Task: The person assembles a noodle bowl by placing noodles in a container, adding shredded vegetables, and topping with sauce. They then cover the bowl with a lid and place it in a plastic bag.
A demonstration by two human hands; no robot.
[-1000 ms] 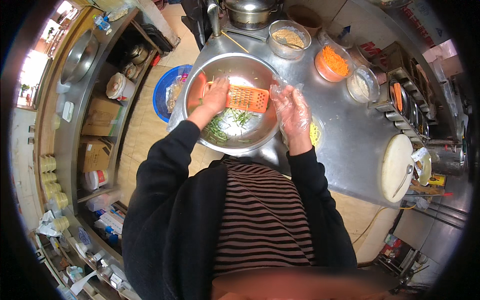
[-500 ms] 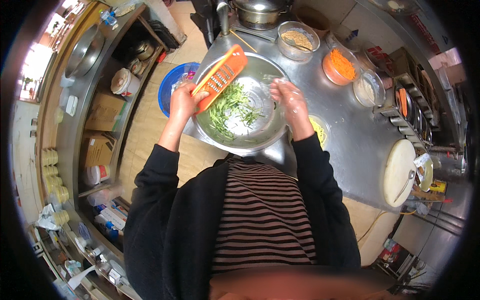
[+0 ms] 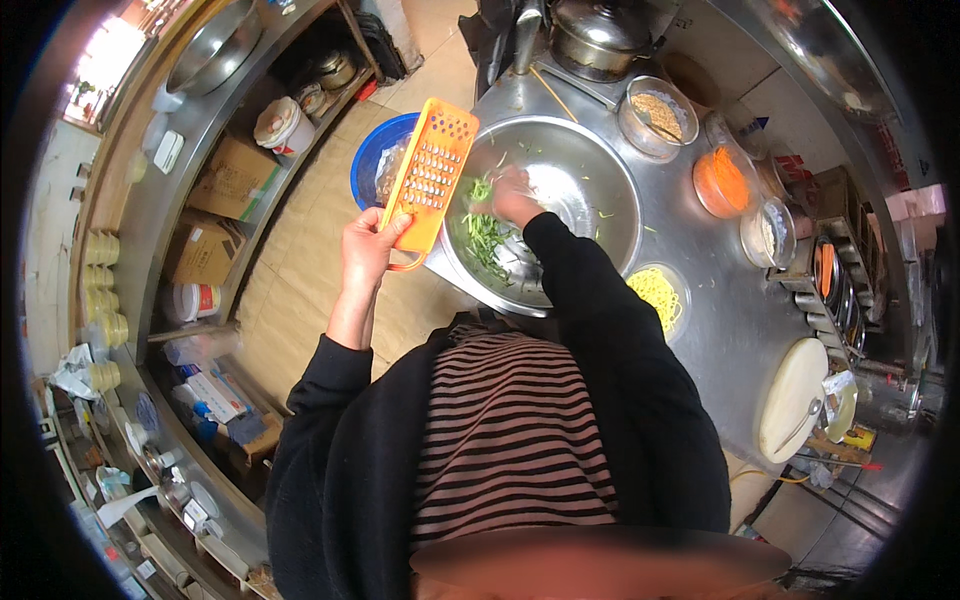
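Left hand [image 3: 368, 248] gripped flat orange plastic grater [image 3: 430, 175] beside large steel bowl [image 3: 590, 190] on steel counter [image 3: 720, 320]; right hand [image 3: 515, 197] in shredded greens [image 3: 487, 240], grip unclear; shelving left.

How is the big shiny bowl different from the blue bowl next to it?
The steel bowl is bigger and silver; the blue bowl is smaller and blue. The steel bowl sits on the metal counter with green shreds inside; the blue bowl sits off its left edge, half hidden by the orange grater. Both are round.

A steel desk [image 3: 720, 330] carries a big steel bowl [image 3: 590, 190]; right of that bowl sit an orange-filled bowl [image 3: 722, 180] and a yellow-shred bowl [image 3: 658, 292], a grain bowl [image 3: 657, 115] behind it.
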